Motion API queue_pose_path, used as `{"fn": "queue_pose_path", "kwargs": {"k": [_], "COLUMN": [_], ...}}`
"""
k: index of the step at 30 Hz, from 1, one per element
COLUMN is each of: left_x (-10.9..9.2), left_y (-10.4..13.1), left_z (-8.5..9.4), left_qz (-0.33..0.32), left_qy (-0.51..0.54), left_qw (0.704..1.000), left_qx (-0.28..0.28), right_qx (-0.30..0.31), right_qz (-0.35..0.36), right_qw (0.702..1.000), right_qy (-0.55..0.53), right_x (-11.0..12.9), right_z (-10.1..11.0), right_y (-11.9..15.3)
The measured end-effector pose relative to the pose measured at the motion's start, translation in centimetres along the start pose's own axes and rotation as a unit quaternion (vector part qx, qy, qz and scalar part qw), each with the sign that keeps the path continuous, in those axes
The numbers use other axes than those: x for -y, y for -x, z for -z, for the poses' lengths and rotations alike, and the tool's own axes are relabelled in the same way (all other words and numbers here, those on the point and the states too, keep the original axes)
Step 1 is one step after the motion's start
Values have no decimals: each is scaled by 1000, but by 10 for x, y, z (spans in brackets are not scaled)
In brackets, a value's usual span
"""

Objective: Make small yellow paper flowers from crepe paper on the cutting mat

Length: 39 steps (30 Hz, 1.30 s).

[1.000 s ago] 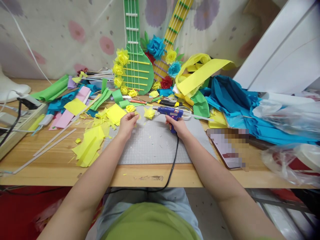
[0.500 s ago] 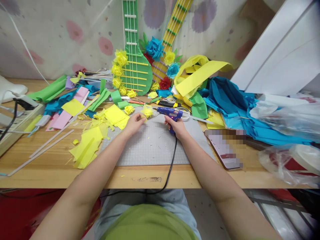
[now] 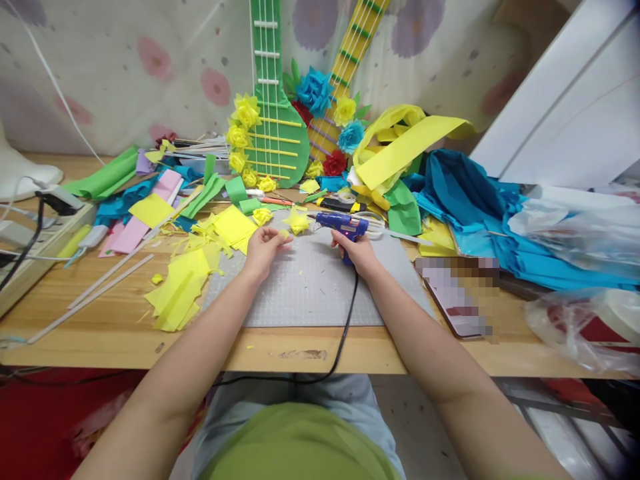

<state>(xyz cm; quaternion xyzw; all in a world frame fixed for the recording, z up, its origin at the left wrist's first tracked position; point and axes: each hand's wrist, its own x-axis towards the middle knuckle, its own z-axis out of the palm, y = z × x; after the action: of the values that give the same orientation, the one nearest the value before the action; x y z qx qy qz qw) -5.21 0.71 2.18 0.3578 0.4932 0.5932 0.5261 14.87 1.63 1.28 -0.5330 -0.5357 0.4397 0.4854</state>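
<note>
My right hand is wrapped round the handle of a blue glue gun, its nozzle pointing left. A black cord runs down from the gun. Over the left part of the grey cutting mat, my left hand pinches a small yellow piece between its fingertips. Between the nozzle and my left fingers lies a yellow paper flower with pointed petals. A smaller yellow paper flower sits just behind my left hand. Yellow paper sheets are stacked to its left.
Behind stand a green paper instrument with yellow flowers and a yellow one. Blue crepe paper and a phone lie right. Thin white sticks and a power strip are at left.
My left hand has drawn back slightly from the pointed yellow flower, taking the small piece along. The view has shifted a little; my right hand still holds the glue gun.
</note>
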Motion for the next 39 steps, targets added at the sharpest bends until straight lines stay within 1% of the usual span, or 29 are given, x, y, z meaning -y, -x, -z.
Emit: {"fn": "queue_pose_path", "kwargs": {"k": [2,4,7,12,17,23,30,36,39], "left_x": [0,1,3,8,11,10,11,10,9], "left_y": [2,2,1,-2,-3,-2,-3,-2,-1], "left_z": [1,2,4,4,4,4,4,2,1], "left_qz": [20,22,5,-15,-9,-8,-7,-5,-4], "left_qy": [15,4,-38,-95,-99,-88,-89,-97,-104], "left_qw": [1000,1000,999,995,995,996,996,995,995], "left_qx": [8,13,15,2,-2,2,5,10,9], "right_qx": [17,48,82,102,115,113,110,110,114], "right_qz": [6,12,30,59,70,78,79,81,78], "right_qw": [999,996,992,986,979,974,979,976,978], "right_qy": [35,68,90,117,154,182,150,168,157], "right_x": [2,3,3,0,-2,-3,1,0,-1], "right_z": [1,1,0,0,1,1,0,0,0], "right_y": [2,3,5,6,5,4,5,5,5]}}
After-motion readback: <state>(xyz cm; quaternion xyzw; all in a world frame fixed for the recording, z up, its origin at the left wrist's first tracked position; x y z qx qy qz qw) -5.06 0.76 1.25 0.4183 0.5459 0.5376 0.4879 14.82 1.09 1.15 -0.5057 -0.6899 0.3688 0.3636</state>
